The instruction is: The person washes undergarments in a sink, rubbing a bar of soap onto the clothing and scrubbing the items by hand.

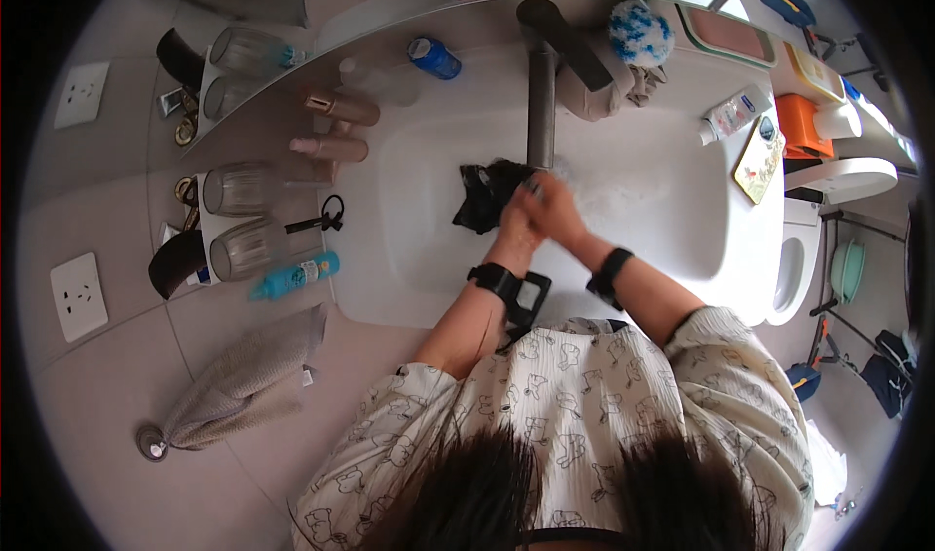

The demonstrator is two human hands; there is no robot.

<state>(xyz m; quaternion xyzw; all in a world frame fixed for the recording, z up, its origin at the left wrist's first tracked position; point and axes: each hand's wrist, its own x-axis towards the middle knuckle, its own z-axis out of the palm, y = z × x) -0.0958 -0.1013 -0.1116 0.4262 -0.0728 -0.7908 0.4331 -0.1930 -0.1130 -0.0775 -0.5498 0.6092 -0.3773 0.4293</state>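
Over the white sink (409,249), my two hands are pressed together just below the spout of the dark grey faucet (542,113). My left hand (516,223) is closed on a wet-looking black cloth (479,198), which hangs out crumpled to the left. My right hand (560,208) lies closed over the left one and against the cloth's right end. The fingers partly hide each other, and the cloth's exact kind does not show. Pale suds or splashes (633,190) mark the basin to the right of my hands.
Pump bottles (336,149) and a blue jar (433,57) stand along the left and back rim. Left are glass tumblers (239,190), a turquoise tube (297,276) and a hanging towel (243,385). A clear bottle (735,114) and a phone (760,161) lie on the right rim.
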